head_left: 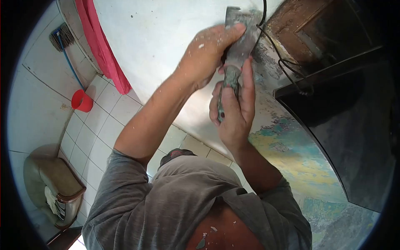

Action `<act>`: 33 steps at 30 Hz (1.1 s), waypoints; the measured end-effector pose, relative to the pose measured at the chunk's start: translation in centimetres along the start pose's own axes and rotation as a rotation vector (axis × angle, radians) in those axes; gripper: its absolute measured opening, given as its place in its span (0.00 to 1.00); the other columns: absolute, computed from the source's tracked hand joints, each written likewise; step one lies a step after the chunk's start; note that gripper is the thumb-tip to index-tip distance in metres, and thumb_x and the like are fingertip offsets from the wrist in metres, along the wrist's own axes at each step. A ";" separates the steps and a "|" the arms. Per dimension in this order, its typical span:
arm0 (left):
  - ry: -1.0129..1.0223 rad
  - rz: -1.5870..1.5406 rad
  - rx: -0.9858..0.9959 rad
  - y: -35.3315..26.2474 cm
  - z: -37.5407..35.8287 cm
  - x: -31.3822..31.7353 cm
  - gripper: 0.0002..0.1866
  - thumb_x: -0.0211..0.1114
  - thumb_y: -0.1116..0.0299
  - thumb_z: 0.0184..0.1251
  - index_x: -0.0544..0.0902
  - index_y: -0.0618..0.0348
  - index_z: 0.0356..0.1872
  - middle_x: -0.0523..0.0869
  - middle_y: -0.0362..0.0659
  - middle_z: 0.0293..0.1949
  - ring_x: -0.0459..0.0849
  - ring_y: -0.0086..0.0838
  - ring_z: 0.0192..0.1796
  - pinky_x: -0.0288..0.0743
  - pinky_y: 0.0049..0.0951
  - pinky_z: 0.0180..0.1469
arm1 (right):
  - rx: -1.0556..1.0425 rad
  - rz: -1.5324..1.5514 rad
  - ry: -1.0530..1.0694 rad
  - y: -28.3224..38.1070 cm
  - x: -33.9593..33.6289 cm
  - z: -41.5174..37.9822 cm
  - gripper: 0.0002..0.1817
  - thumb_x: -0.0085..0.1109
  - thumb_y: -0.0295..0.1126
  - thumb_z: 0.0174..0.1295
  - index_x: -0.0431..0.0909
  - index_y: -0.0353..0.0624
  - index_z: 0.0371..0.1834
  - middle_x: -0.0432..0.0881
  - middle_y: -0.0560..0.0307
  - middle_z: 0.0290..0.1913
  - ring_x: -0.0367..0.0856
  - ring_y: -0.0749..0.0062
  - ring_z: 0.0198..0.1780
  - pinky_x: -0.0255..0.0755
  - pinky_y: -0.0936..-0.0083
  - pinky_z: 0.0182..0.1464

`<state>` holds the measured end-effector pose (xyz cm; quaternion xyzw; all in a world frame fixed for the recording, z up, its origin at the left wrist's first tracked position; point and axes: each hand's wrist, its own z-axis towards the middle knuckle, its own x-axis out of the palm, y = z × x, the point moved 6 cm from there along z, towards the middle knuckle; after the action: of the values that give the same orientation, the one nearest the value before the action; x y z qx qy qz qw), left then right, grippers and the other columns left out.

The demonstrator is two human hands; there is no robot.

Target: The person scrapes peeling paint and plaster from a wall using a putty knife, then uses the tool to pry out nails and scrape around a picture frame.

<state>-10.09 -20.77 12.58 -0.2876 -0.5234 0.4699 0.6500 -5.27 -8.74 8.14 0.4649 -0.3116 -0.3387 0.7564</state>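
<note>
A scraper with a wide, worn metal blade and a mottled green handle is held up in front of the wall. My right hand is wrapped round the handle, with one finger stretched along the blade's lower edge. My left hand grips the blade from the left, its thumb lying on the flat metal. Pale flakes stick to the left hand and forearm. Beside the blade, at its right, runs a black cable across a patch of rough, peeled wall.
A dark panel and a brown wooden frame stand at the right. Exposed yellow and green paint covers the lower wall. At the left are a pink curtain, red bucket, broom and brown armchair.
</note>
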 end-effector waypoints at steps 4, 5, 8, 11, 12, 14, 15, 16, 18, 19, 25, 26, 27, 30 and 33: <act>-0.021 0.094 -0.085 1.6 -1.2 -1.0 0.25 0.65 0.42 0.69 0.82 0.58 0.44 0.85 0.36 0.31 0.76 0.14 0.25 0.62 0.17 0.22 | -0.122 0.007 0.031 -0.3 0.8 -0.9 0.35 0.38 0.26 0.78 0.37 0.48 0.84 0.69 0.45 0.62 0.67 0.86 0.22 0.61 0.87 0.17; -0.073 0.074 -0.097 3.1 -1.8 -0.9 0.25 0.64 0.43 0.71 0.82 0.59 0.35 0.80 0.36 0.24 0.71 0.18 0.22 0.63 0.21 0.22 | -0.136 0.010 0.011 -1.1 0.8 -2.2 0.35 0.38 0.26 0.78 0.36 0.48 0.84 0.69 0.45 0.62 0.67 0.86 0.22 0.61 0.87 0.17; -0.016 0.143 -0.171 3.8 -2.3 -1.0 0.25 0.65 0.42 0.70 0.83 0.57 0.42 0.83 0.37 0.29 0.75 0.16 0.24 0.63 0.19 0.24 | -0.175 0.006 0.003 -2.1 0.3 -2.5 0.35 0.38 0.27 0.78 0.34 0.48 0.84 0.68 0.45 0.62 0.67 0.85 0.21 0.61 0.87 0.17; 0.013 0.157 -0.029 -0.1 -0.1 0.0 0.24 0.65 0.42 0.70 0.82 0.57 0.42 0.82 0.36 0.28 0.75 0.16 0.25 0.63 0.18 0.24 | -0.177 0.095 -0.018 0.2 1.1 0.4 0.35 0.38 0.28 0.79 0.34 0.49 0.84 0.68 0.45 0.59 0.67 0.84 0.22 0.62 0.86 0.18; 0.016 0.160 -0.029 -0.2 -0.1 0.0 0.24 0.65 0.42 0.70 0.82 0.57 0.42 0.82 0.36 0.28 0.75 0.16 0.25 0.63 0.18 0.24 | -0.180 0.096 -0.021 0.0 1.2 0.2 0.35 0.38 0.28 0.79 0.34 0.49 0.84 0.68 0.45 0.59 0.67 0.84 0.22 0.62 0.86 0.18; -0.001 0.150 -0.002 -0.1 -0.3 -0.3 0.24 0.64 0.43 0.70 0.82 0.57 0.43 0.83 0.36 0.30 0.75 0.15 0.27 0.63 0.18 0.25 | -0.184 0.095 0.041 -0.9 1.5 0.0 0.35 0.37 0.28 0.79 0.34 0.50 0.84 0.68 0.44 0.61 0.68 0.84 0.22 0.62 0.85 0.18; 0.001 0.157 -0.089 1.3 -1.2 -0.8 0.25 0.65 0.42 0.70 0.81 0.58 0.43 0.82 0.36 0.31 0.75 0.15 0.28 0.63 0.18 0.25 | -0.231 0.000 0.001 -0.9 1.7 -0.9 0.35 0.37 0.29 0.79 0.34 0.50 0.84 0.69 0.43 0.61 0.67 0.84 0.21 0.61 0.85 0.18; -0.029 0.208 -0.142 2.4 -1.9 -1.1 0.26 0.65 0.41 0.69 0.81 0.58 0.42 0.81 0.36 0.30 0.74 0.16 0.27 0.63 0.19 0.25 | -0.234 0.002 0.002 -1.4 1.4 -1.6 0.35 0.37 0.29 0.79 0.34 0.50 0.84 0.69 0.43 0.61 0.67 0.84 0.21 0.61 0.85 0.18; -0.001 0.145 -0.197 3.2 -2.5 -0.6 0.26 0.65 0.40 0.68 0.81 0.57 0.40 0.80 0.35 0.29 0.73 0.16 0.26 0.63 0.19 0.25 | -0.180 -0.037 -0.048 -2.1 0.7 -2.4 0.34 0.36 0.28 0.79 0.34 0.50 0.84 0.70 0.43 0.62 0.68 0.84 0.21 0.61 0.85 0.17; -0.018 0.222 -0.093 2.3 -1.8 -0.6 0.26 0.65 0.40 0.68 0.81 0.57 0.39 0.80 0.35 0.28 0.72 0.16 0.25 0.63 0.19 0.24 | -0.183 -0.034 -0.057 -1.9 0.4 -1.9 0.34 0.35 0.28 0.79 0.35 0.50 0.84 0.70 0.43 0.61 0.68 0.83 0.21 0.61 0.86 0.17; 0.019 0.208 0.069 -2.5 0.8 0.2 0.24 0.63 0.42 0.71 0.83 0.56 0.37 0.83 0.36 0.27 0.73 0.16 0.24 0.64 0.19 0.25 | -0.239 0.009 0.007 0.3 1.1 1.7 0.33 0.36 0.26 0.79 0.38 0.51 0.84 0.71 0.46 0.61 0.69 0.84 0.22 0.61 0.87 0.17; -0.028 0.261 0.041 -1.6 0.1 -0.3 0.23 0.63 0.44 0.72 0.83 0.57 0.38 0.83 0.36 0.27 0.73 0.16 0.24 0.63 0.19 0.25 | -0.252 -0.031 0.007 0.3 1.0 1.5 0.34 0.36 0.25 0.78 0.38 0.50 0.84 0.71 0.46 0.61 0.69 0.84 0.22 0.61 0.87 0.17; -0.076 0.314 0.011 -0.4 -0.6 -0.9 0.22 0.63 0.45 0.72 0.83 0.57 0.39 0.83 0.36 0.27 0.74 0.16 0.23 0.63 0.18 0.24 | -0.133 -0.041 0.005 -0.5 0.6 0.3 0.34 0.36 0.24 0.78 0.37 0.50 0.84 0.70 0.45 0.62 0.69 0.84 0.22 0.62 0.86 0.17; -0.058 0.077 -0.171 4.8 -3.1 -0.8 0.24 0.64 0.44 0.72 0.80 0.58 0.34 0.81 0.38 0.24 0.75 0.21 0.23 0.68 0.22 0.24 | -0.011 -0.048 -0.014 -2.7 -1.4 -3.6 0.34 0.37 0.23 0.77 0.39 0.49 0.84 0.71 0.45 0.61 0.69 0.84 0.22 0.63 0.86 0.18; 0.052 -0.076 -0.320 10.2 -5.3 0.9 0.23 0.62 0.46 0.74 0.81 0.59 0.37 0.86 0.41 0.31 0.79 0.21 0.26 0.69 0.22 0.24 | 0.149 -0.038 -0.136 -3.4 -4.7 -7.5 0.34 0.43 0.23 0.75 0.45 0.45 0.83 0.77 0.59 0.36 0.67 0.86 0.22 0.62 0.84 0.20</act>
<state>-8.21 -15.32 2.54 -0.3794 -0.5849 0.3481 0.6267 -2.85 -2.44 1.54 0.5015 -0.3774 -0.3598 0.6903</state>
